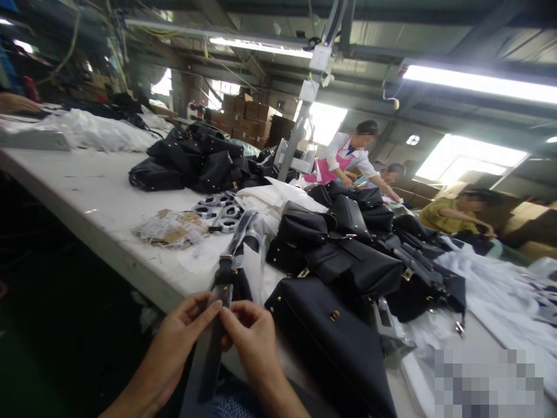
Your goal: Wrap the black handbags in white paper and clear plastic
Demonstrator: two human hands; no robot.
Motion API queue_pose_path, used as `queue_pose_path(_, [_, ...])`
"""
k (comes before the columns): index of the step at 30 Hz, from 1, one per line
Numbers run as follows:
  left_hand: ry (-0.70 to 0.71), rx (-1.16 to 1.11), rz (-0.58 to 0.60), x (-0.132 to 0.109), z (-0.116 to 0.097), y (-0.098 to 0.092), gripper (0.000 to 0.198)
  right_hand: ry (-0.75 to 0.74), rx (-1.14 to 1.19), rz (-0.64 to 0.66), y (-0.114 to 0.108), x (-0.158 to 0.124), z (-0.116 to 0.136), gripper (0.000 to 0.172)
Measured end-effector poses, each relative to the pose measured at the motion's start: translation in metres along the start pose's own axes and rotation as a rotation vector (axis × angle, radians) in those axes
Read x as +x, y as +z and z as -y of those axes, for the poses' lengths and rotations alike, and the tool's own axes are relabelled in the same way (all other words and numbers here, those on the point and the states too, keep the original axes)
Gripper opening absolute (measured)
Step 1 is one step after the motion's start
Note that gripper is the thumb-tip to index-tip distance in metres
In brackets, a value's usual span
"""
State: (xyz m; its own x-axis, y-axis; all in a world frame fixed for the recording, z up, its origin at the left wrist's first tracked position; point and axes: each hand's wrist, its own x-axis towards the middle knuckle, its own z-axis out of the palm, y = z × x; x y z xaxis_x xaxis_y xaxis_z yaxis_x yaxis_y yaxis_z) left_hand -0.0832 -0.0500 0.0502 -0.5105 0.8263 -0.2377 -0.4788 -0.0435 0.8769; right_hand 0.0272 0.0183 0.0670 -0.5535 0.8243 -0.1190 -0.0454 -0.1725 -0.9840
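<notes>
Both my hands pinch a black strap [225, 278] with a buckle, at the table's near edge. My left hand [183, 334] is closed on it from the left, thumb on top. From the right, my right hand [252, 334] grips it with thumb and fingers, the two thumbs almost touching. Below my hands the strap hangs toward my lap. Clear plastic wrap [250, 226] shows around the dark strap section beyond the buckle. A black handbag [322, 342] with a small gold-coloured clasp lies just right of my right hand.
More black handbags [339, 255] are heaped on the right, another pile [195, 157] farther back. Tags [174, 227] and coiled straps [226, 212] lie on the white table [100, 186]. A metal post [292, 145] rises mid-table. Co-workers [343, 157] are beyond, and white plastic [491, 278] lies right.
</notes>
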Motion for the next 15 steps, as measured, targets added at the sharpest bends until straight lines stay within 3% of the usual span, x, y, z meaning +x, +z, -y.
queue_pose_path(5, [-0.020,0.056,0.062,0.005,-0.023,-0.016,0.046,0.038,0.155,0.091,0.019,0.004,-0.001,0.049])
queue_pose_path(9, [-0.041,0.079,0.099,0.011,-0.031,-0.031,0.043,0.079,0.221,0.066,0.035,0.008,-0.013,0.053])
queue_pose_path(15, [-0.039,0.038,0.017,0.011,-0.036,-0.030,0.041,0.018,-0.050,0.127,0.032,0.022,0.002,0.053])
